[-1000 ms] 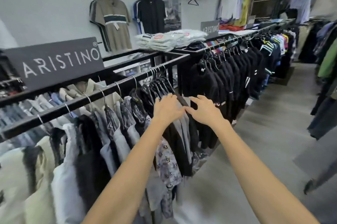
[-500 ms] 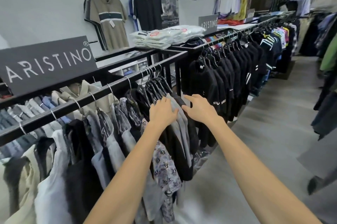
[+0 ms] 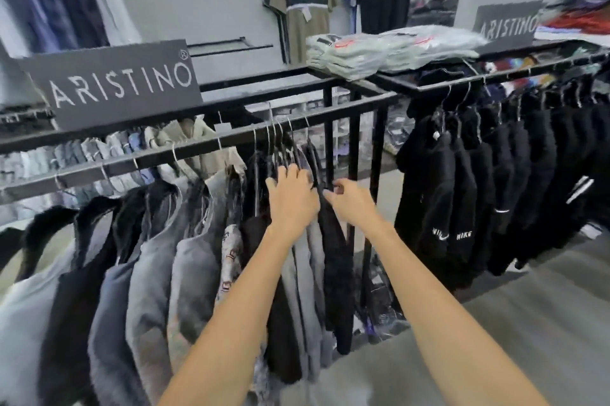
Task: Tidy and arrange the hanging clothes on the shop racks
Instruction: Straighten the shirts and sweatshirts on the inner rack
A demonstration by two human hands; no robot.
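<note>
A black metal rack rail (image 3: pixel 194 148) carries a row of shirts on wire hangers, grey, dark and patterned ones (image 3: pixel 185 267). Both my hands are at the rail's right end. My left hand (image 3: pixel 292 199) lies on the shoulders of a grey shirt (image 3: pixel 308 277) with its fingers spread among the hanger necks. Just to the right, my right hand (image 3: pixel 355 204) has its fingers pinched on the shoulder of a black shirt (image 3: pixel 338 273), the last one on this rail. The view is motion-blurred.
A second rack to the right holds black Nike tops (image 3: pixel 462 194). Bagged folded shirts (image 3: pixel 369 49) lie on the rack top. An ARISTINO sign (image 3: pixel 115 83) stands at the left, another (image 3: pixel 506 22) at the right. Polo shirts (image 3: pixel 302 6) hang on the wall. Grey floor (image 3: pixel 528 323) lies lower right.
The view has swung left and closer to the rack. Both hands have reached higher, onto the garments' shoulders near the hanger necks, and the right fingers have closed on the black shirt.
</note>
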